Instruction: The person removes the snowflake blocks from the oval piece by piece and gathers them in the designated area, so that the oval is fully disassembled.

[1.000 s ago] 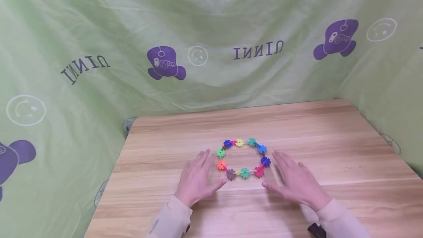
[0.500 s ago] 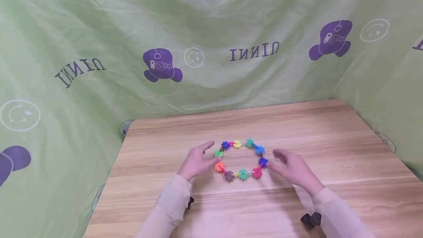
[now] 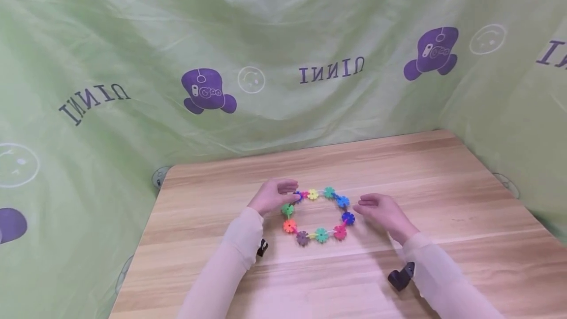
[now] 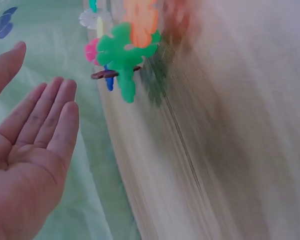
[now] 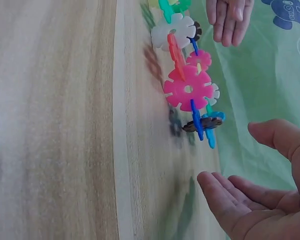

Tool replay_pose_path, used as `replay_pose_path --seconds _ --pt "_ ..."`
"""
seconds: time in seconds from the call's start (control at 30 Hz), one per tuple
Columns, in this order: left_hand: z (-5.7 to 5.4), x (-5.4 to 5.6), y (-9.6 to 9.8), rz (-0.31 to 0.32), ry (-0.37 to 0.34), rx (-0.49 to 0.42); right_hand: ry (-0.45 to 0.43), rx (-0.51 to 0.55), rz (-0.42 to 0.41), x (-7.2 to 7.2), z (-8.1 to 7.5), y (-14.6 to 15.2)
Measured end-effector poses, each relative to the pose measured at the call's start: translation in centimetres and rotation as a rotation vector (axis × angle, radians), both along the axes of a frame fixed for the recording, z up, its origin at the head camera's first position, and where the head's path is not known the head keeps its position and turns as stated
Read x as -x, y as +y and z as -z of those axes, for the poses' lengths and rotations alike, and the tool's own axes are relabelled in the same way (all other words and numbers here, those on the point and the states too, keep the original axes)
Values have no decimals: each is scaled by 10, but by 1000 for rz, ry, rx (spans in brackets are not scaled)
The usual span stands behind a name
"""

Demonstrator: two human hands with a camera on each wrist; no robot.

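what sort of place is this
Probably a small indoor work corner, screened off: green printed cloth hangs behind and on both sides of a wood-grain table, with a ring of flower-shaped pieces on it.

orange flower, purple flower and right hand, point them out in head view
Orange flower [image 3: 290, 227], head view, near its middle.
Purple flower [image 3: 303, 239], head view, near its middle.
Right hand [image 3: 387, 214], head view, back of hand.

The tabletop is viewed forward and down in the head shot, while the ring of flower-shaped pieces, shared by all three views, is caught closer, sideways-tilted toward the far green backdrop, in both wrist views.
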State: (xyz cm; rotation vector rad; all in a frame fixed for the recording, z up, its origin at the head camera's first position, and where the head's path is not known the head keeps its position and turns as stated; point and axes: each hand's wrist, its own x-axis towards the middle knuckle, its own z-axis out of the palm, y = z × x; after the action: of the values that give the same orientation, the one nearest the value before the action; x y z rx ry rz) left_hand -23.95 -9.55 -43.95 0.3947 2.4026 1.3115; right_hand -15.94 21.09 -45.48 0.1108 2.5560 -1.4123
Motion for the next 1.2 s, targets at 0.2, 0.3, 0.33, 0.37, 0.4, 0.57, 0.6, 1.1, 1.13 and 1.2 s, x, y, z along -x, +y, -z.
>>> replay_pose_path --seconds 0.2,0.3,0.33,0.37,0.4,0.57,0.6,1.1,1.13,1.2 --pt "8 18 19 70 1 23 -25 -16 11 12 7 -7" --pt "9 23 29 111 21 50 -32 -7 22 16 9 -12" --pt "9 24 32 125 30 60 -33 -4 23 17 9 -14" --pt "9 25 35 134 36 76 -32 -7 21 19 9 -16" --pt "9 26 37 141 39 92 -34 -10 25 20 9 -18" --pt "8 31 49 164 39 164 -33 -40 25 26 7 -25" --pt "8 32 51 170 41 177 -32 -44 28 27 6 -26" --pt "12 37 66 196 64 307 17 -79 6 42 12 -37" --pt "13 37 66 195 62 309 18 -79 5 42 12 -37" --pt "13 36 66 192 55 302 21 -79 0 42 12 -38"
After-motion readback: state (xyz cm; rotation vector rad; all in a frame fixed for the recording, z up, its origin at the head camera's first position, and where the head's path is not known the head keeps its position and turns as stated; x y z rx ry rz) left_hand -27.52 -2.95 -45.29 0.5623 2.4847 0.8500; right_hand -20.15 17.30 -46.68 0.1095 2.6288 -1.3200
